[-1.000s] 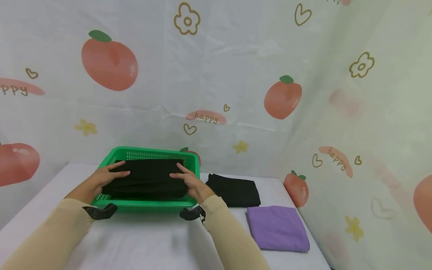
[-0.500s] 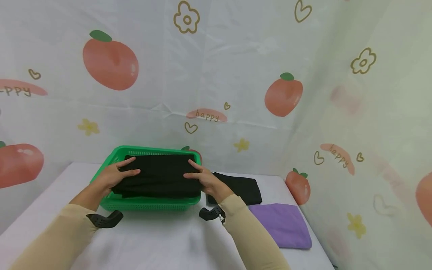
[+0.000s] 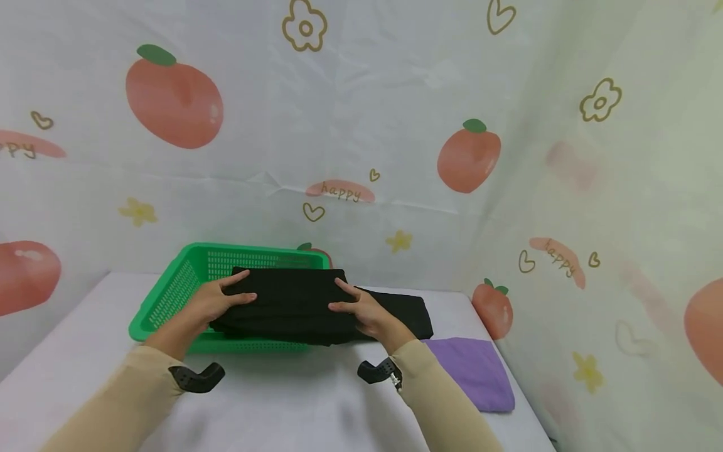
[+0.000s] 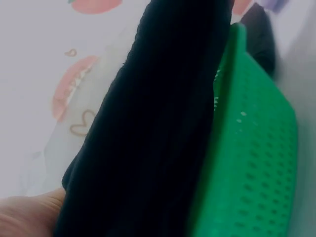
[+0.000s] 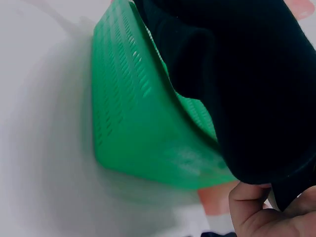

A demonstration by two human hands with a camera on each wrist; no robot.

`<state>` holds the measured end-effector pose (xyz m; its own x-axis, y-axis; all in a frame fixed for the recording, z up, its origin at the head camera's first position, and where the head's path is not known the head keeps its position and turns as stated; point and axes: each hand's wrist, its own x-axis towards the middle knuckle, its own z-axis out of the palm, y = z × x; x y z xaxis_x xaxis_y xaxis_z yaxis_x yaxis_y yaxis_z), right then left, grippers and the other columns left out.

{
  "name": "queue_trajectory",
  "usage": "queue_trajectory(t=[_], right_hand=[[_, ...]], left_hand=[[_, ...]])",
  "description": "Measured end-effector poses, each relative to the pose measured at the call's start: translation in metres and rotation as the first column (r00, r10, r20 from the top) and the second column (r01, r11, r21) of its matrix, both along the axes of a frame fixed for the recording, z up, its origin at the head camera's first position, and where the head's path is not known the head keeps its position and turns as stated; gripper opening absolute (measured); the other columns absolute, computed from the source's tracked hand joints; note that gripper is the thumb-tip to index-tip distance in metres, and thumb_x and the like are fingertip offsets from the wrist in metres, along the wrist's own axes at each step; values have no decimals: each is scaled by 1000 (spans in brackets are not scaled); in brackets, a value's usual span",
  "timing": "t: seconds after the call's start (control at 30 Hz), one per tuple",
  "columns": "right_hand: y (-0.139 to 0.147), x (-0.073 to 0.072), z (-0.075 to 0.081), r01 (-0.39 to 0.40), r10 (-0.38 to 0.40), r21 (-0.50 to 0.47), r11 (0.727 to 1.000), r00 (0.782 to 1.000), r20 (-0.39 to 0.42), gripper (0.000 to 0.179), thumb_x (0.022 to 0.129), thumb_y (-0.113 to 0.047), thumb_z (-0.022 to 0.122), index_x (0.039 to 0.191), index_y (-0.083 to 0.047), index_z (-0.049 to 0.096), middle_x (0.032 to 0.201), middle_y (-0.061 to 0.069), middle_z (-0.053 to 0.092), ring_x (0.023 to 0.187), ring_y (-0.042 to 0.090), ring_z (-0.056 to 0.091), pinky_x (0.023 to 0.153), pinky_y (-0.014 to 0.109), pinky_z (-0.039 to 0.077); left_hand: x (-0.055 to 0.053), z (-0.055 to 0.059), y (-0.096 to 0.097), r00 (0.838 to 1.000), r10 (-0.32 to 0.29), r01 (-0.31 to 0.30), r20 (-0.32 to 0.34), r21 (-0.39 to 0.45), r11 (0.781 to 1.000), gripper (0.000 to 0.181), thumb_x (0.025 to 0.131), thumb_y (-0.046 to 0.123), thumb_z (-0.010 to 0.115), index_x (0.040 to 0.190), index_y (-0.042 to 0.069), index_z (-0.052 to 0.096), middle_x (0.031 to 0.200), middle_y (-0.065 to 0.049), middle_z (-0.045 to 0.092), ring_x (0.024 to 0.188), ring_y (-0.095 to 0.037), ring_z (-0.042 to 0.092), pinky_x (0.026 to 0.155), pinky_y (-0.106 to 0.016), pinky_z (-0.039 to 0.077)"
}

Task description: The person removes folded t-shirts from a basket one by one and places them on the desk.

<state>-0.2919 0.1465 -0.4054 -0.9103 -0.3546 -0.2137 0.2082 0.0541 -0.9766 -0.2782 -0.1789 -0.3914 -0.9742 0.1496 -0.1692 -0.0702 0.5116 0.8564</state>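
Note:
Between my two hands is a folded piece of black cloth (image 3: 288, 304), held up at its two ends. My left hand (image 3: 217, 301) grips the left end, its thumb and a finger showing on the near face. At the other end my right hand (image 3: 369, 312) holds on in the same way; the right wrist view shows curled fingers (image 5: 249, 210) under the cloth's edge. The cloth is raised over the right part of a green perforated basket (image 3: 186, 282) and reaches past its right side. What sort of garment it is cannot be told.
On the white table (image 3: 271, 402), a second folded black cloth (image 3: 409, 314) lies right of the basket, partly behind my right hand. A folded purple cloth (image 3: 474, 376) sits nearer the front right, partly covered by my sleeve. A fruit-printed curtain (image 3: 361, 113) hangs behind.
Both hands have moved right with the black cloth, from within the basket to above and past its right side. The basket shows more of its left inside; it has shifted slightly left in view.

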Motion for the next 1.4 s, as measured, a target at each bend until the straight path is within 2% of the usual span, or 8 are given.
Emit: queue_trajectory(t=[0.1, 0.23, 0.33, 0.47, 0.63, 0.9, 1.17, 1.4], right_hand=[[6, 2, -3, -7, 7, -14, 1000, 1000, 9, 70, 95, -3, 63, 155, -25, 35, 165, 15, 9, 148, 32, 23, 119, 51, 22], [12, 4, -5, -3, 3, -17, 1000, 1000, 10, 70, 95, -2, 63, 155, -25, 34, 163, 17, 18, 143, 30, 34, 112, 43, 37], [16, 6, -6, 4, -3, -26, 1000, 1000, 19, 70, 94, -1, 63, 155, -24, 35, 161, 18, 23, 137, 26, 43, 101, 32, 47], [21, 9, -6, 8, -6, -56, 998, 999, 43, 71, 94, 0, 62, 155, -24, 34, 156, 22, 34, 119, 19, 57, 83, 25, 55], [31, 15, -4, 11, -9, -54, 998, 999, 39, 72, 95, 0, 62, 156, -24, 32, 154, 23, 36, 111, 16, 61, 82, 25, 56], [53, 23, -6, 26, -26, 13, 1000, 1000, -4, 73, 93, -5, 65, 156, -24, 32, 160, 20, 25, 134, 26, 47, 93, 27, 53], [70, 31, -12, 40, -40, -31, 999, 999, -4, 74, 94, -2, 62, 157, -21, 28, 158, 24, 27, 118, 18, 59, 86, 24, 55], [86, 41, -13, 48, -48, -7, 999, 999, -24, 76, 93, -3, 65, 157, -18, 27, 159, 25, 22, 120, 18, 57, 87, 24, 54]], left_hand=[[1, -2, 6, 1000, -5, 5, 4, -14, 1000, 90, 89, 50, 69, 158, 17, 21, 159, -34, -3, 142, -59, 6, 108, -71, 24], [3, -5, 14, 1000, -4, 4, -8, -26, 1000, 89, 89, 50, 69, 158, 16, 23, 159, -35, 2, 142, -58, 9, 108, -70, 26], [5, -6, 18, 1000, -7, 6, -19, -42, 999, 88, 90, 50, 68, 158, 15, 23, 158, -36, 5, 141, -58, 10, 108, -70, 25], [6, -7, 24, 999, -23, 21, -34, -60, 998, 85, 92, 48, 66, 157, 14, 23, 157, -36, 8, 141, -58, 13, 108, -70, 26], [9, -5, 34, 997, -40, 34, -63, -91, 995, 82, 93, 46, 65, 157, 13, 25, 156, -37, 13, 140, -58, 18, 106, -69, 29], [14, -4, 52, 993, -87, 82, -81, -64, 995, 75, 97, 40, 60, 157, 12, 26, 156, -36, 15, 141, -56, 17, 107, -69, 28], [15, -3, 72, 991, -98, 95, -90, -31, 995, 71, 98, 35, 61, 157, 14, 27, 157, -34, 16, 142, -54, 18, 108, -69, 28], [17, -3, 87, 986, -117, 113, -123, -39, 993, 68, 97, 32, 63, 155, 12, 32, 156, -33, 22, 142, -53, 22, 107, -66, 31]])
